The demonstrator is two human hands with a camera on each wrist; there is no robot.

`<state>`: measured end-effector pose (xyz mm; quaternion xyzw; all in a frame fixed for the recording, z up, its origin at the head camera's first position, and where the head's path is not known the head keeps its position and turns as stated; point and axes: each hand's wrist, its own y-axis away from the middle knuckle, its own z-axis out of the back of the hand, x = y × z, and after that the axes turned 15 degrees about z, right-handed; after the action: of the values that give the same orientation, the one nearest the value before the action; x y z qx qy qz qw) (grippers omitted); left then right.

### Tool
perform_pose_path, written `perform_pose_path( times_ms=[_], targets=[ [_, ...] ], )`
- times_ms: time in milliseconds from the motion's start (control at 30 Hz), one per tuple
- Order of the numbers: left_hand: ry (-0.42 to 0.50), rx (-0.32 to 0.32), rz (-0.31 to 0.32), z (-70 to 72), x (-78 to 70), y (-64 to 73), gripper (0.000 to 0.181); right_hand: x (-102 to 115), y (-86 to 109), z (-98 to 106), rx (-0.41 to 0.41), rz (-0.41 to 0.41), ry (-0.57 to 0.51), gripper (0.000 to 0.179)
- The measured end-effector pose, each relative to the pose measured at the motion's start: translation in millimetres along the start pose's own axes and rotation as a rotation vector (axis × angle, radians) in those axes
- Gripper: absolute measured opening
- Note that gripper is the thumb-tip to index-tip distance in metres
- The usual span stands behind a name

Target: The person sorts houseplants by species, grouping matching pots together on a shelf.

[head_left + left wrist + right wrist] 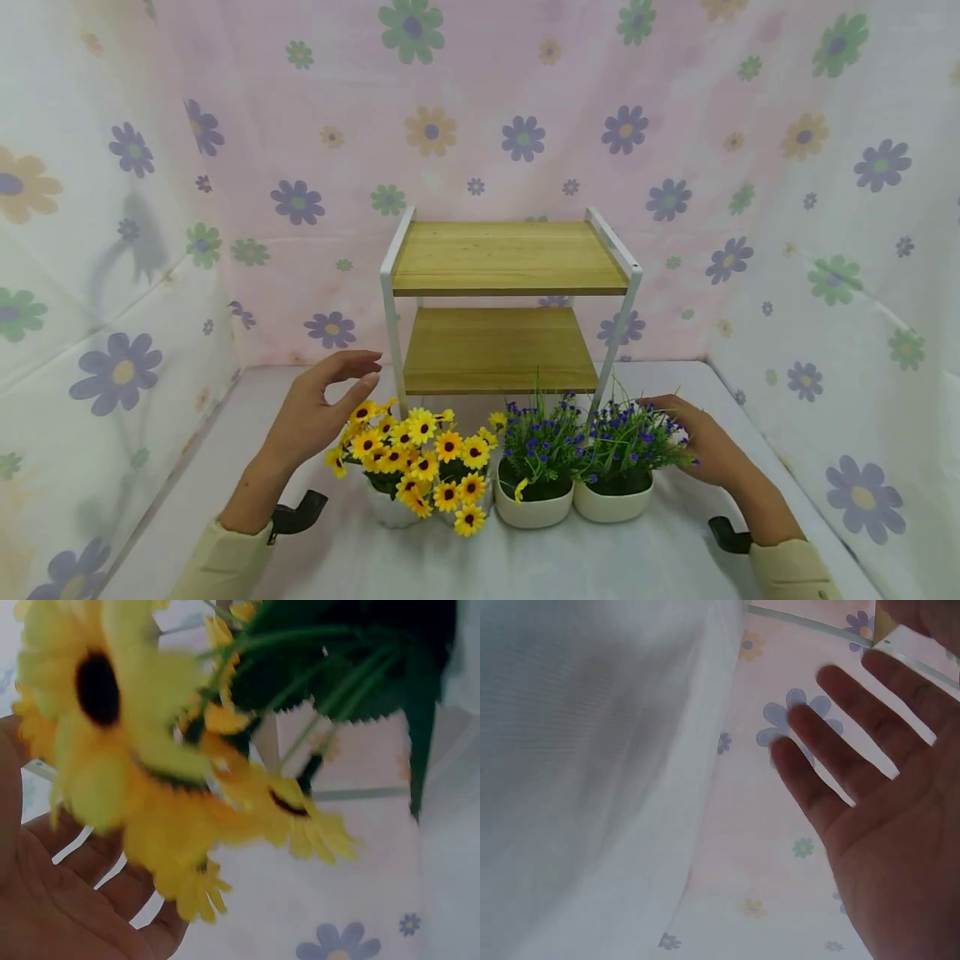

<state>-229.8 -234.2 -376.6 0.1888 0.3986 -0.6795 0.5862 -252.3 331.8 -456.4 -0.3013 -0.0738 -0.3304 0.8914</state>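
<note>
In the head view my left hand (313,410) hovers at the left of potted yellow flowers (390,454), thumb and fingers apart. Its fingers (124,889) lie behind the blooms in the left wrist view, holding nothing; whether they touch the petals I cannot tell. Beside that pot is a second yellow-flowered plant (470,487). Two white pots of purple flowers (534,510) (615,502) stand to the right. My right hand (699,443) is at the right side of the outermost purple plant, partly hidden by its leaves. Its fingers (840,750) are spread and hold nothing.
Behind the pots stands a two-tier rack with a wooden upper shelf (510,254), a lower shelf (501,350) and white side frames. A white cloth (322,550) covers the table. Flower-patterned curtains (480,108) enclose the back and both sides.
</note>
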Motion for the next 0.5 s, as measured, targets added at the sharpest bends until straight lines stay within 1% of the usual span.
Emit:
perform_pose_path(
  times_ms=[100,200,300,333,400,500],
  targets=[
    [0.014,-0.004,0.013,-2.9,-7.0,0.0,0.038,-0.3,4.7,5.6,0.079,-0.013,-0.04,0.057],
    [0.031,-0.015,0.015,-4.5,-12.5,-0.7,0.037,0.0,8.7,12.9,0.18,-0.062,-0.114,0.065],
    [0.05,-0.013,0.011,-7.6,-17.5,-1.4,0.036,1.7,12.4,18.0,0.266,-0.158,-0.227,0.069],
    [0.058,-0.01,0.007,-8.7,-18.7,-1.4,0.035,3.0,13.2,19.2,0.293,-0.2,-0.244,0.071],
    [0.076,-0.005,0.0,-11.0,-20.1,-1.5,0.034,6.7,13.8,19.7,0.322,-0.271,-0.274,0.072],
    [0.095,-0.002,-0.002,-14.2,-21.1,-1.5,0.032,12.2,13.1,18.4,0.357,-0.389,-0.276,0.088]
  ],
)
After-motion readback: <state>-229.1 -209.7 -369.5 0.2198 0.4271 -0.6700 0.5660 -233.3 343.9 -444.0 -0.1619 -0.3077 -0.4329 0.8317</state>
